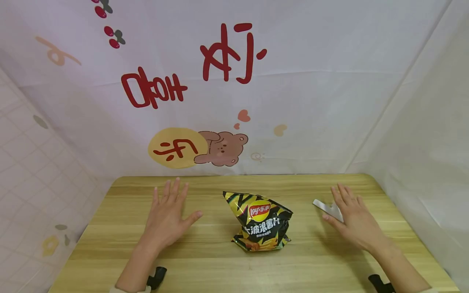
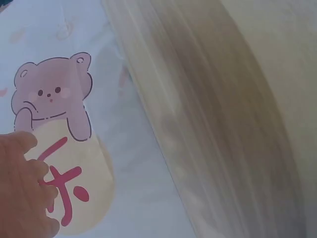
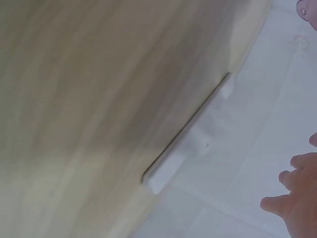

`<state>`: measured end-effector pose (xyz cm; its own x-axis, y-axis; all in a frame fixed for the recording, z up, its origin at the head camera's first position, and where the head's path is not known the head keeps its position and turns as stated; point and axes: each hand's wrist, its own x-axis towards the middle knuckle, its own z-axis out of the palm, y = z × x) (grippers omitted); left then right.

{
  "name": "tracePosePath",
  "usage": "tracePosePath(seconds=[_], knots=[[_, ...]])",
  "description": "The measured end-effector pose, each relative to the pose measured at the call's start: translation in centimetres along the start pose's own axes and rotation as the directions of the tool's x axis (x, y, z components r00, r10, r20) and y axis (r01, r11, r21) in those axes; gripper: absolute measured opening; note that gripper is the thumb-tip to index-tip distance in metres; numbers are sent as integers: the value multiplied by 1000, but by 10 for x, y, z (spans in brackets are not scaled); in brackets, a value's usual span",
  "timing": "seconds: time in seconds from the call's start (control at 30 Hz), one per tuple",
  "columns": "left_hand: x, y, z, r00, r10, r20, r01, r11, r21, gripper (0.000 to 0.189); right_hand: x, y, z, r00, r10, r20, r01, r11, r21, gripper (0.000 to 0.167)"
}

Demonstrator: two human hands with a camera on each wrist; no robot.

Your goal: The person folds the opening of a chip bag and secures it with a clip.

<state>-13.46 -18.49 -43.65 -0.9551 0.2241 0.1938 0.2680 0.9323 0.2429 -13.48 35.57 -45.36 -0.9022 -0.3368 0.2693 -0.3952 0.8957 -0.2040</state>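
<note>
A black and yellow Lay's potato chip bag [image 1: 261,223] stands on the wooden table between the two hands, its top slanting to a peak at the left. To its left, my left hand [image 1: 166,219] is held with fingers spread and thumb out towards the bag; nothing is in it. My right hand [image 1: 353,219], fingers also extended, overlaps the end of a flat white piece [image 1: 326,208] in the head view. In the right wrist view this white bar-shaped piece [image 3: 185,148], with a bump along its side, lies apart from the fingers [image 3: 275,204].
The wooden table [image 1: 198,268] has rounded far corners. Behind it hangs a white cloth [image 1: 311,101] printed with red characters and a bear [image 1: 223,148]. White cloth closes off the left and right sides as well. Black mounts [image 1: 156,277] sit at the wrists.
</note>
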Motion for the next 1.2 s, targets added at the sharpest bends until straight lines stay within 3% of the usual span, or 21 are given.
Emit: tracePosePath(seconds=[0.47,0.77,1.0,1.2], knots=[[6,20,-6,995,19,-95,-21,1000,-20,97,4,-28,-4,993,-81,-81,83,996,13,96],[12,37,-12,982,46,-182,-56,997,-52,92,7,-47,-2,990,-76,-118,82,995,52,96],[18,49,-12,947,105,-303,-136,987,-85,85,10,-58,1,988,-73,-139,87,992,95,96],[23,62,-11,910,159,-384,-232,961,-152,79,10,-68,5,981,-72,-180,97,987,132,94]])
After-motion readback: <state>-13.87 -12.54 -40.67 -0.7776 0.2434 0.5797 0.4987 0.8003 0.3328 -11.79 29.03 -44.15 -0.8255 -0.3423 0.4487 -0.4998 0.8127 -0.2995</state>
